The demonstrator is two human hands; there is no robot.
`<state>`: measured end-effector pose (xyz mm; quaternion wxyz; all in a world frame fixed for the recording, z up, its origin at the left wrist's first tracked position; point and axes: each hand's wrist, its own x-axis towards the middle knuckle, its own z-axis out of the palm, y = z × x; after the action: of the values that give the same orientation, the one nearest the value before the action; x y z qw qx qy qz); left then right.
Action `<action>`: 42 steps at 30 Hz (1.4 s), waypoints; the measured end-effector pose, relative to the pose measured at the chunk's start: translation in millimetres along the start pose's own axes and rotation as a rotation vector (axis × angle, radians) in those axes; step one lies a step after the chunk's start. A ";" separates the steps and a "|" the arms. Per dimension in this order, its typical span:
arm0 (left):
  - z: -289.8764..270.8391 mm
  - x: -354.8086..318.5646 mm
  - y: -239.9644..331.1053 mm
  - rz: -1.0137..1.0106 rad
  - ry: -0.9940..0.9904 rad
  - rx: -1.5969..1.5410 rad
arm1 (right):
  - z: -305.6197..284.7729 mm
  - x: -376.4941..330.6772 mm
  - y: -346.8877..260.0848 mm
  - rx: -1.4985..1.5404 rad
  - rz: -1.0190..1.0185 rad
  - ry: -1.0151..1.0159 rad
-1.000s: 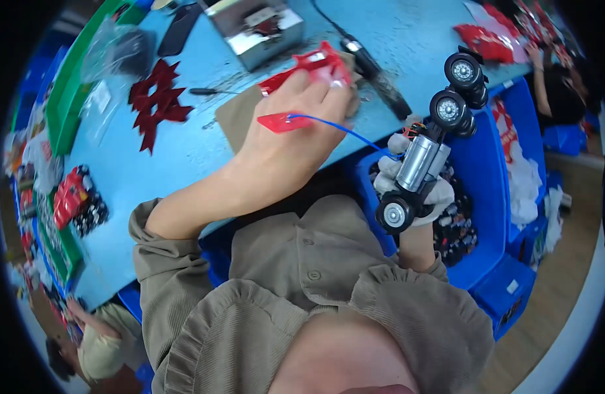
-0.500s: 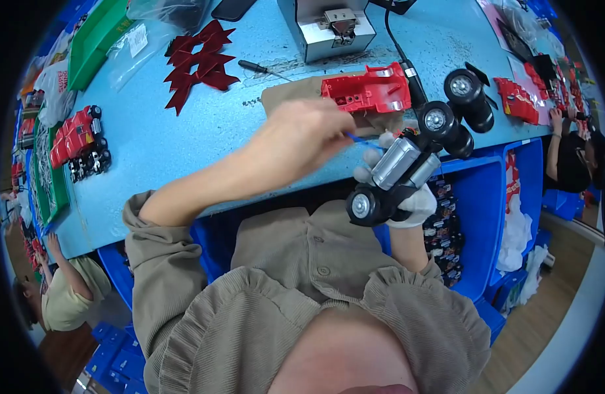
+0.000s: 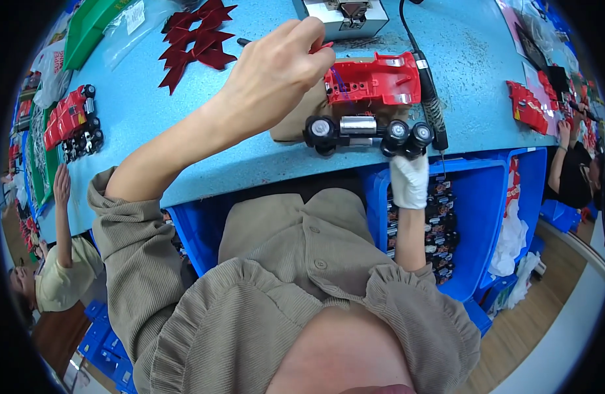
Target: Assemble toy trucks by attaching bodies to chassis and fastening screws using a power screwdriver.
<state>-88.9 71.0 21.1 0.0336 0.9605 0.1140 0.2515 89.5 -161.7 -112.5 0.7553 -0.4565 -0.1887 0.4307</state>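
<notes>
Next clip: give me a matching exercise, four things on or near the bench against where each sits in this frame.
Things:
1. red toy car body
2. wheeled chassis
3. dark red flat parts
4. finished red toy cars

Places:
A. far left of the blue table
B. at the table's near edge, above the gloved right hand
C. upper left, beyond the left hand
D. on brown card, right of the left hand

Pairs: 1-D, 2-B, 3-C, 4-A
</notes>
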 end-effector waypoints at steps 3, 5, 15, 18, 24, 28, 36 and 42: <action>12.8 5.1 -4.4 0.036 0.033 -0.062 | -31.1 3.6 -25.1 -0.377 -0.201 0.198; 20.9 11.9 -6.1 0.053 0.054 -0.096 | -40.1 14.6 -40.6 -0.503 -0.177 0.281; 66.5 36.0 -14.1 0.141 -0.075 -0.362 | -28.3 133.8 -54.5 -2.012 -0.272 0.116; 81.8 28.1 -12.0 0.069 -0.128 -0.381 | -41.3 143.3 -70.9 -1.352 0.065 0.057; 84.1 43.8 -0.9 -0.289 -0.598 -0.418 | -3.8 149.8 -167.4 -0.066 -0.171 0.072; 77.3 39.6 -1.2 -0.211 -0.538 -0.366 | 40.3 172.1 -204.7 0.270 -0.133 -0.182; 72.1 32.3 -2.0 -0.138 -0.526 -0.390 | 135.5 226.7 -150.6 0.241 -0.365 -0.434; 74.2 33.3 -2.4 -0.126 -0.470 -0.371 | 176.8 286.4 -100.1 -0.024 -0.244 -1.030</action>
<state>-24.7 80.7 -27.9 0.2493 0.9610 0.1144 0.0361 177.2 145.9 32.4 0.6043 -0.1692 -0.5920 0.5057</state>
